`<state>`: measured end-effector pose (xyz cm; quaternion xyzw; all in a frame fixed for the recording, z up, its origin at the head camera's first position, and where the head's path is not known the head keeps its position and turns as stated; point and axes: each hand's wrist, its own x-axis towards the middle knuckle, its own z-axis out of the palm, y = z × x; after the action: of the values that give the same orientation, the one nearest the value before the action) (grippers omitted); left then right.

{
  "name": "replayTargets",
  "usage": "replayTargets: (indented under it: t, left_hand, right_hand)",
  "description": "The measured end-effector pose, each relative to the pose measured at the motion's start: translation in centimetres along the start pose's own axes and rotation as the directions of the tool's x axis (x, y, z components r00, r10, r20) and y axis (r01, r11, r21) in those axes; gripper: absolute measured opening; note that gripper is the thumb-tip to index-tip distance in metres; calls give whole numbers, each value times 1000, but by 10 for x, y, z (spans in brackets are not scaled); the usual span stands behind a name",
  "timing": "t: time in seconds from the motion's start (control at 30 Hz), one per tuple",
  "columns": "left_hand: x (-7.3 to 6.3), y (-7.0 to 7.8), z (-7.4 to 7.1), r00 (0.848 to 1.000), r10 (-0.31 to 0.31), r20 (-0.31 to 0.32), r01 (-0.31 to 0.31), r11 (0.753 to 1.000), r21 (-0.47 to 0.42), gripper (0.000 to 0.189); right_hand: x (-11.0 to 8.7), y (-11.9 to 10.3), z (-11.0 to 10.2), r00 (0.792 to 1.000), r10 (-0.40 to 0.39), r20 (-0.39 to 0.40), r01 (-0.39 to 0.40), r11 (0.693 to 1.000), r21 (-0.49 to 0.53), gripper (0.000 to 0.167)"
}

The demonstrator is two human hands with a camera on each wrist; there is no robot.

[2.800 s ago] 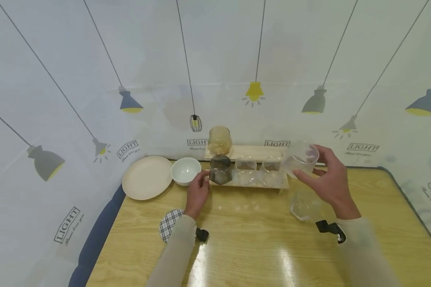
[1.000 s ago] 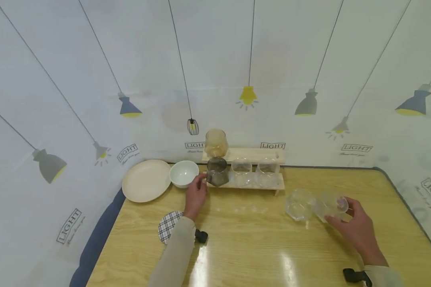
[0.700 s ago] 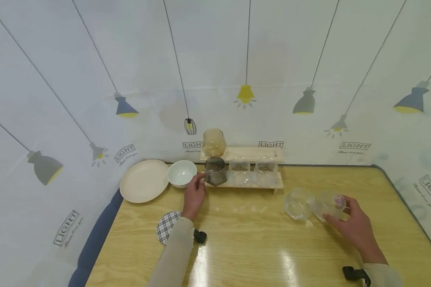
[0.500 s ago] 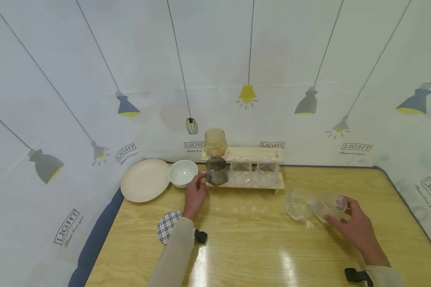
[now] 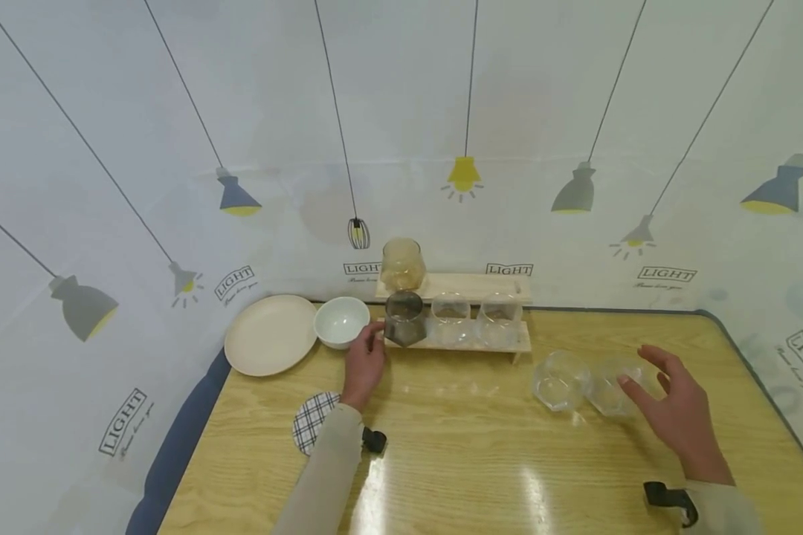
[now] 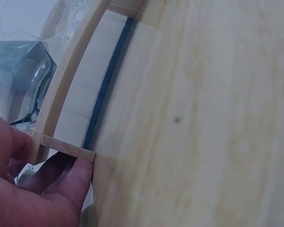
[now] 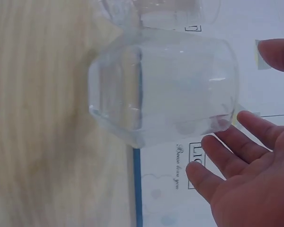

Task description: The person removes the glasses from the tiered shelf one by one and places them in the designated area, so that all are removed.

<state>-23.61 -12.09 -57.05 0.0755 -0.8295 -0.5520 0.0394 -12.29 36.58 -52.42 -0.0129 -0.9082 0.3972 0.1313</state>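
Note:
A two-tier wooden rack (image 5: 475,286) stands at the back of the table. My left hand (image 5: 364,364) grips its left end, thumb and fingers about the end piece in the left wrist view. On the rack's lower tier stand a smoky grey glass (image 5: 404,319) and two clear glasses; an amber glass (image 5: 403,264) is on the upper tier. My right hand (image 5: 679,409) is spread beside a clear faceted glass (image 7: 165,85) that stands upright on the table. Its thumb and fingers stand apart around the rim, holding nothing. Another clear glass (image 5: 560,380) stands right beside that one, to the left.
Left of the rack are a pale bowl (image 5: 341,323) and a large cream plate (image 5: 271,336). A round checked coaster (image 5: 311,422) lies partly under the left sleeve. A printed wall covering (image 5: 575,253) rises behind the table (image 5: 455,461).
My right hand carried the clear glass from beside the rack down to the table at the right, then let go and spread its fingers. My left hand stayed at the rack's end.

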Motion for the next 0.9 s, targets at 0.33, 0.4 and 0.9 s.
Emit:
replayTargets:
  t: [0.33, 0.4, 0.9]
  left_hand:
    - [1, -3, 1, 1000, -28, 11, 28, 1000, -10, 33]
    - [2, -3, 1, 1000, -21, 13, 21, 1000, -12, 33]
    - [1, 0, -1, 1000, -7, 17, 7, 1000, -15, 33]
  right_hand:
    - [16, -43, 5, 990, -116, -79, 117, 993, 17, 58]
    - [21, -54, 8, 986, -142, -89, 144, 989, 26, 56]
    - [58, -111, 50, 956, -288, -56, 293, 947, 129, 49]
